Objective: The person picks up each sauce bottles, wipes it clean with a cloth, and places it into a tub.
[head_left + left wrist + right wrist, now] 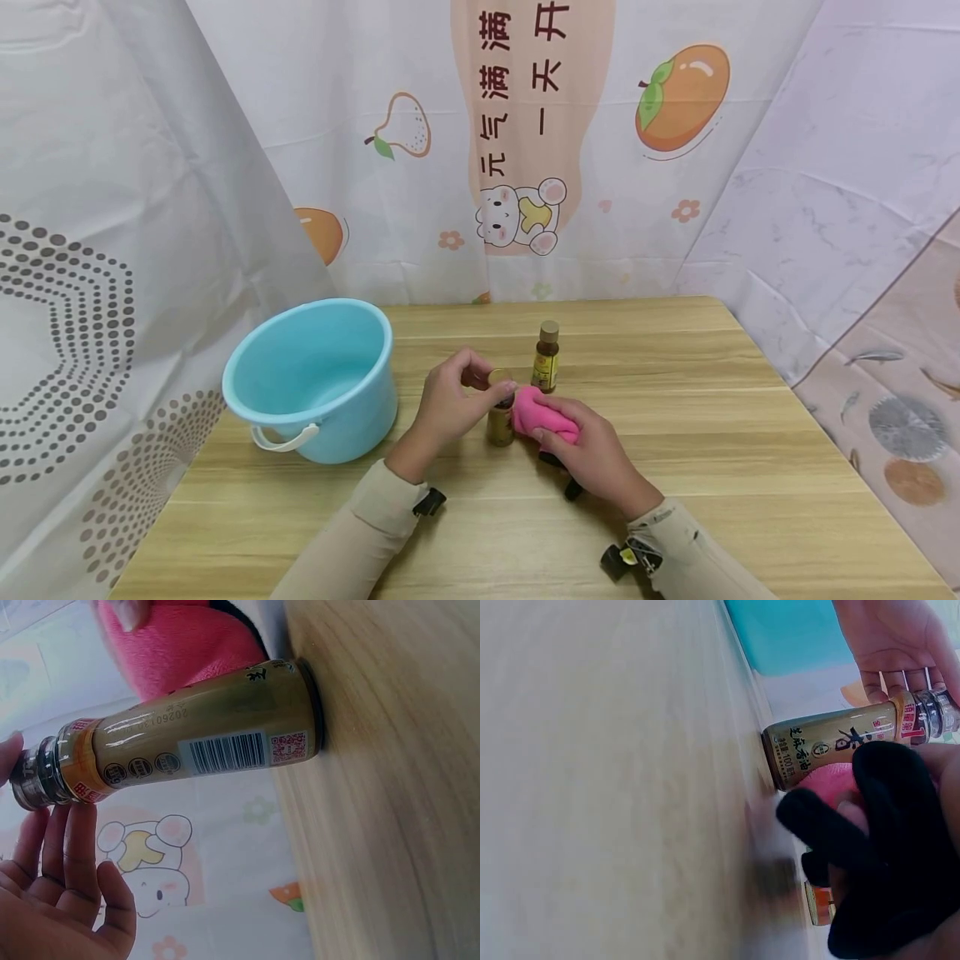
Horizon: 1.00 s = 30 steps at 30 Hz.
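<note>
i read this as wiping: left hand (452,398) pinches the bottle (500,427) up top, right hand (597,454) grips pink fabric (531,413) beside it; next calls for steadiness.

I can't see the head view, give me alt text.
A person's left hand holds a golden bottle by its top, while the right hand grips a pink item beside it. Behind stands a brown bottle; at left, a blue bucket.
</note>
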Each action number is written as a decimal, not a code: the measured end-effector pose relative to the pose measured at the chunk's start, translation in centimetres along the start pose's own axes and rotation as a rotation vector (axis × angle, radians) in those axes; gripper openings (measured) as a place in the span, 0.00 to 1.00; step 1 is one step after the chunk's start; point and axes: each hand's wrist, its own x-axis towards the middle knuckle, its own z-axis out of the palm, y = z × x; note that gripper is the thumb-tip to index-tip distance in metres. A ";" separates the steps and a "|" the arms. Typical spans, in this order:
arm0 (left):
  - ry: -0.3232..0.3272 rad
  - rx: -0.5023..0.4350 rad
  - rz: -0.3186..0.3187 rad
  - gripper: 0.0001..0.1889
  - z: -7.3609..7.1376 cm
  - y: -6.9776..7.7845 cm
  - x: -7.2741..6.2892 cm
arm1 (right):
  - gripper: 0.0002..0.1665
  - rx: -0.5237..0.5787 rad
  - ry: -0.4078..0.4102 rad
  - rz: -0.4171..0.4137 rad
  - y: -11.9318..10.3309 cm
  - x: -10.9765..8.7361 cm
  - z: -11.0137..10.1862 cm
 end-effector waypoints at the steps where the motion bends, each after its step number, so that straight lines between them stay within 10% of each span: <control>1: 0.003 0.007 0.003 0.23 0.0 0.0 0.0 | 0.29 0.015 -0.001 -0.019 0.0 0.0 0.0; 14: 0.015 0.021 0.072 0.20 0.1 -0.1 0.2 | 0.33 0.134 0.014 -0.217 -0.2 0.0 0.0; 30: 0.068 0.107 0.137 0.21 0.4 -0.2 0.2 | 0.35 0.129 0.049 -0.227 -0.4 0.0 -0.2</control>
